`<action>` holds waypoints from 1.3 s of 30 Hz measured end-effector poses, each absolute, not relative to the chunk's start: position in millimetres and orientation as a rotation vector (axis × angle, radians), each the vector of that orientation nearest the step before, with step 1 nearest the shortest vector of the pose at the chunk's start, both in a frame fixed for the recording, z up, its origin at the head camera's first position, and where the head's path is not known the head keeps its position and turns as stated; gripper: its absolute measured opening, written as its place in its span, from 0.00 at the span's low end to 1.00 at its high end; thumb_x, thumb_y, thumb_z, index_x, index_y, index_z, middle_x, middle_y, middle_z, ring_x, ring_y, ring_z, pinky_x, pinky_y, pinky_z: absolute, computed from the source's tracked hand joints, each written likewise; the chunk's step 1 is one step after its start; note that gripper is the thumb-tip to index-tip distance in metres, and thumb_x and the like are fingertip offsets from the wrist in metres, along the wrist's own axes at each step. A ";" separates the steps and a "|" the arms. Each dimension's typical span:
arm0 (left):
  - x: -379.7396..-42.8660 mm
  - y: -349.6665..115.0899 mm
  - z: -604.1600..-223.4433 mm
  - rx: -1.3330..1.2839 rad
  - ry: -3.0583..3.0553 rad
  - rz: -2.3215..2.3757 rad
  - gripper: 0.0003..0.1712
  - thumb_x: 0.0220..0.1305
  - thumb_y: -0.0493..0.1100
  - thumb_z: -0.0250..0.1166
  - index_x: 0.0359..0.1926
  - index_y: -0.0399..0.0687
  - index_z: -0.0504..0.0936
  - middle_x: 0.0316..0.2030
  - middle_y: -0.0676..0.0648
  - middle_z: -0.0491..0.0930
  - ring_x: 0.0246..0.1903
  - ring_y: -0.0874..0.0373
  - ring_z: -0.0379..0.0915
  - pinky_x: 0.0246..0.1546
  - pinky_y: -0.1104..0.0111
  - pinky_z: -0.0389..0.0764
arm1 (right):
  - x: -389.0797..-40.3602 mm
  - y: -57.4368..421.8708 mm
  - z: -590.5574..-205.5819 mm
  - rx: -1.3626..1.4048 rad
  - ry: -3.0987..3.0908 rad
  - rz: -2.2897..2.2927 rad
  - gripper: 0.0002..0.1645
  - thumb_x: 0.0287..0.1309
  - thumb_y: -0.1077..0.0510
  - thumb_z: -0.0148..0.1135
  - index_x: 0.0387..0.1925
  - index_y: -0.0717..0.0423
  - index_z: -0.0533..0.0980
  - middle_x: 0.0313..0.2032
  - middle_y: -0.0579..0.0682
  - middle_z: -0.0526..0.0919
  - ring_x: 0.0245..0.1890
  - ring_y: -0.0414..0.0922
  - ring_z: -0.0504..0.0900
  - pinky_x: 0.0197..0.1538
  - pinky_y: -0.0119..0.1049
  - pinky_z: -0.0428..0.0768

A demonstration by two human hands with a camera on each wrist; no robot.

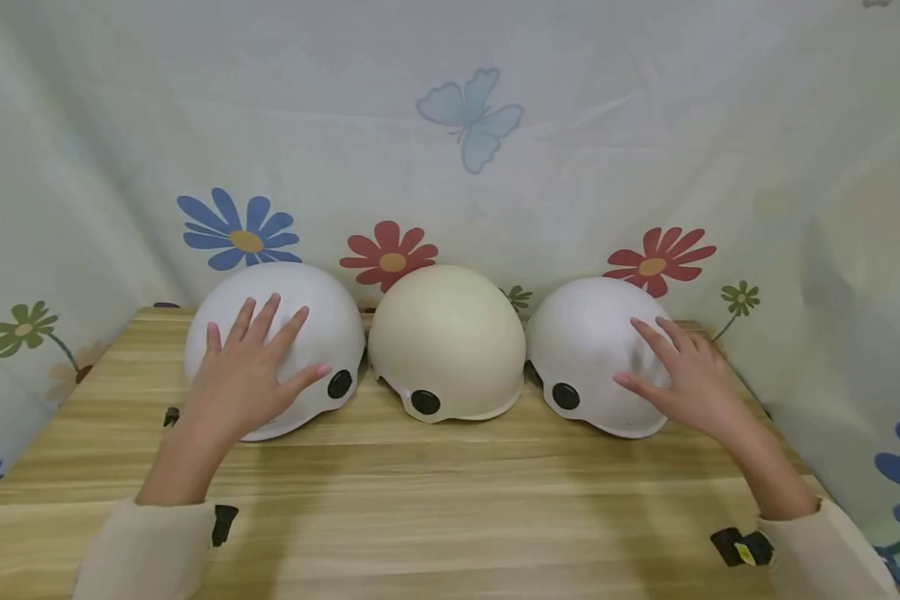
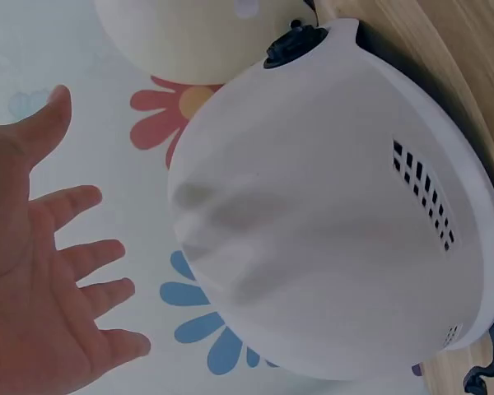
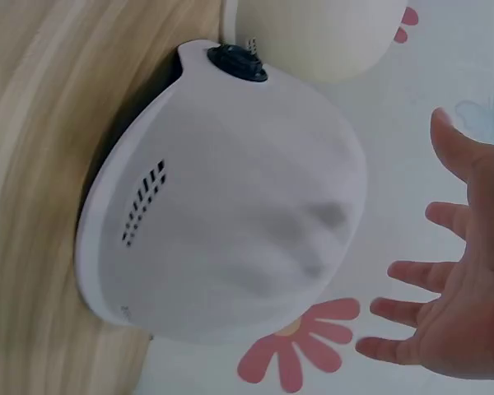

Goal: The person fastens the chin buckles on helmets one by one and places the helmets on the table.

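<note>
Three helmets stand in a row on the wooden table: a white helmet on the left, a cream helmet in the middle and another white helmet on the right. My left hand, fingers spread, is in front of the left white helmet; the left wrist view shows a gap between palm and shell. My right hand is spread beside the right white helmet, and the right wrist view shows it apart from the shell. Each helmet has a black round fitting low on its side. Neither hand holds anything.
Behind the wooden table hangs a pale curtain printed with flowers and a butterfly. The helmets stand near the table's back edge, close to the curtain. A black strap shows at the right wrist.
</note>
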State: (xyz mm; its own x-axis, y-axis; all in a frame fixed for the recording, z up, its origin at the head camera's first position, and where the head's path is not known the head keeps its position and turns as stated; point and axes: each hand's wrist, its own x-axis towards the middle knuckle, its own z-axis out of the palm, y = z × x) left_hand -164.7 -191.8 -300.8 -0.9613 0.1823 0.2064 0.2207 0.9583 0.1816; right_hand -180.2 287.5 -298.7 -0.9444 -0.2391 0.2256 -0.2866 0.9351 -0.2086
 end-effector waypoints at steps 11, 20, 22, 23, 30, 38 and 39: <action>-166.8 -174.1 -313.0 -0.436 -2.823 -0.558 0.43 0.57 0.59 0.61 0.66 0.39 0.60 0.65 0.34 0.52 0.65 0.37 0.43 0.58 0.40 0.47 | -178.7 331.5 -307.7 0.237 -2.942 0.917 0.43 0.60 0.46 0.56 0.68 0.60 0.50 0.61 0.70 0.57 0.55 0.69 0.60 0.45 0.65 0.68; -164.7 -146.2 -331.6 -0.498 -2.766 -0.883 0.41 0.57 0.57 0.63 0.65 0.40 0.62 0.64 0.36 0.57 0.62 0.38 0.52 0.56 0.43 0.58 | -181.6 364.4 -327.8 0.161 -3.004 1.291 0.38 0.66 0.47 0.46 0.66 0.67 0.50 0.60 0.73 0.56 0.55 0.68 0.63 0.48 0.57 0.71; -164.6 -140.8 -335.2 -0.520 -2.750 -0.964 0.40 0.57 0.57 0.63 0.64 0.40 0.63 0.64 0.37 0.58 0.62 0.39 0.52 0.57 0.44 0.58 | -183.5 370.2 -333.6 0.143 -3.022 1.378 0.38 0.66 0.46 0.45 0.66 0.67 0.50 0.61 0.72 0.55 0.56 0.68 0.62 0.49 0.57 0.71; -164.6 -137.9 -336.8 -0.537 -2.739 -1.002 0.39 0.57 0.56 0.63 0.64 0.40 0.64 0.64 0.37 0.58 0.62 0.39 0.53 0.57 0.45 0.58 | -184.4 372.9 -336.6 0.131 -3.027 1.427 0.38 0.67 0.46 0.45 0.66 0.68 0.50 0.62 0.72 0.54 0.56 0.68 0.62 0.50 0.57 0.71; -165.7 -116.9 -349.9 -0.679 -2.660 -1.370 0.35 0.57 0.50 0.64 0.63 0.41 0.65 0.60 0.41 0.65 0.58 0.46 0.61 0.54 0.53 0.68 | -192.7 394.4 -359.5 0.092 -2.872 1.820 0.33 0.68 0.50 0.44 0.64 0.68 0.52 0.54 0.58 0.69 0.49 0.45 0.74 0.49 0.45 0.75; -170.7 -93.7 -362.8 -0.827 -2.620 -1.700 0.34 0.58 0.47 0.64 0.63 0.42 0.65 0.59 0.40 0.66 0.55 0.47 0.66 0.52 0.53 0.70 | -201.7 409.9 -379.8 0.105 -2.694 2.233 0.11 0.68 0.53 0.44 0.50 0.39 0.66 0.43 0.35 0.75 0.46 0.40 0.76 0.49 0.42 0.75; -171.8 -91.2 -363.7 -0.850 -2.620 -1.720 0.34 0.58 0.46 0.64 0.63 0.42 0.64 0.59 0.39 0.66 0.55 0.46 0.66 0.52 0.53 0.70 | -202.2 410.8 -381.6 0.110 -2.678 2.268 0.11 0.69 0.53 0.43 0.50 0.39 0.66 0.44 0.36 0.75 0.46 0.41 0.76 0.49 0.42 0.76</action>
